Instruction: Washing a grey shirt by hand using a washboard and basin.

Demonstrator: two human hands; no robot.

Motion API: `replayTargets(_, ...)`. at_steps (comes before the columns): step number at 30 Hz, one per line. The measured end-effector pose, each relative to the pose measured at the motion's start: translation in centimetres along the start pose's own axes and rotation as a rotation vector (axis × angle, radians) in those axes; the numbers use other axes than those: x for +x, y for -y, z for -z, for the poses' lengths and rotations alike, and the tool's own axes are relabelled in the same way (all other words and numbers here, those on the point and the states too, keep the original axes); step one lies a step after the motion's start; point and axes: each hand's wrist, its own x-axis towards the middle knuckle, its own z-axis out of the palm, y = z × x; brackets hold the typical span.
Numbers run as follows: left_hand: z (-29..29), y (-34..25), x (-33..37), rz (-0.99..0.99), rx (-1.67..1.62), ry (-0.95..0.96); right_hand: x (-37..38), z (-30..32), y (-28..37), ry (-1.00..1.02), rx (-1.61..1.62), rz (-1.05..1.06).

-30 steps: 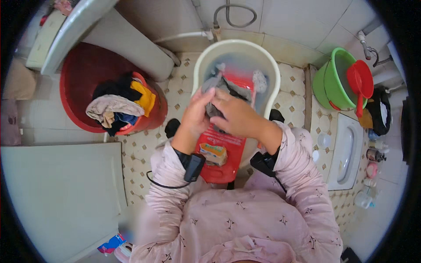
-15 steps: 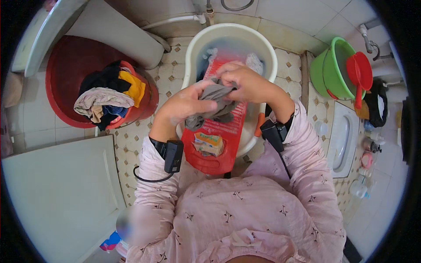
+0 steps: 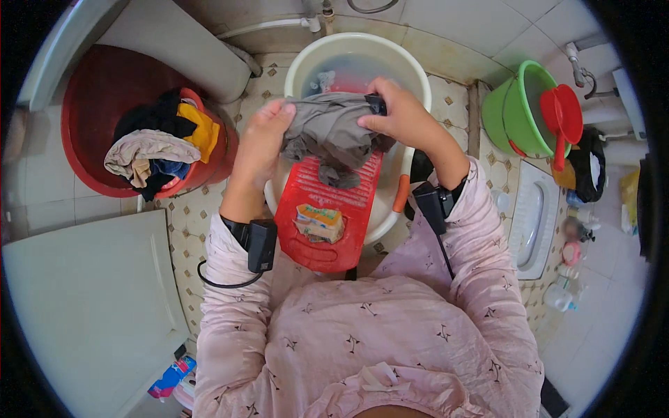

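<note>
A wet grey cloth garment (image 3: 324, 129) is stretched between my two hands over the red washboard (image 3: 327, 244). My left hand (image 3: 263, 136) is closed on its left edge. At the other end, my right hand (image 3: 398, 111) pinches the fabric beside a small black patch. Part of the garment hangs down onto the ridges. A bar of soap (image 3: 320, 223) in a torn wrapper lies in the washboard's lower hollow. The board leans in a cream basin (image 3: 426, 90) of cloudy water with some suds. What lies under the garment is hidden.
At left, a red tub (image 3: 80, 150) holds a smaller red bucket heaped with clothes (image 3: 150, 150). A green bucket (image 3: 502, 115) with a red dipper (image 3: 562, 115) stands at right, near a squat toilet (image 3: 533, 219) and several bottles. A pale panel (image 3: 97, 306) fills the lower left.
The grey garment was bunched between my hands; now it is spread wider. My hands have moved apart, the left one leftward. The whole view has shifted slightly.
</note>
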Motion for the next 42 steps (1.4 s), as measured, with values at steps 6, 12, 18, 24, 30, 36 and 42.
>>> replayTargets(6,0.6,0.1,0.6,-0.001,-0.366,-0.099,0.2,0.0,-0.2,0.545,-0.545,-0.093)
replayTargets(12,1.0,-0.4,1.0,0.158,-0.729,-0.058,-0.2,0.1,-1.1,0.242,-0.529,-0.073)
replayTargets(18,-1.9,0.5,1.4,0.088,-0.605,-0.176,1.5,-4.5,4.0,-0.001,1.298,-0.265)
replayTargets(24,1.9,5.0,2.7,0.068,-0.35,-0.204,-0.2,-10.3,7.5,-0.21,0.075,0.133)
replayTargets(30,-4.2,4.3,1.9,0.046,-0.377,-0.455,2.6,-11.2,2.7,-0.485,0.001,-0.139)
replayTargets(36,-1.2,5.4,2.3,0.109,-0.399,-0.438,0.2,-11.9,4.7,-0.361,-0.113,0.271)
replayTargets(42,-3.9,4.2,1.5,0.129,-0.542,-0.437,1.1,-11.5,3.2,-0.394,-0.436,0.23)
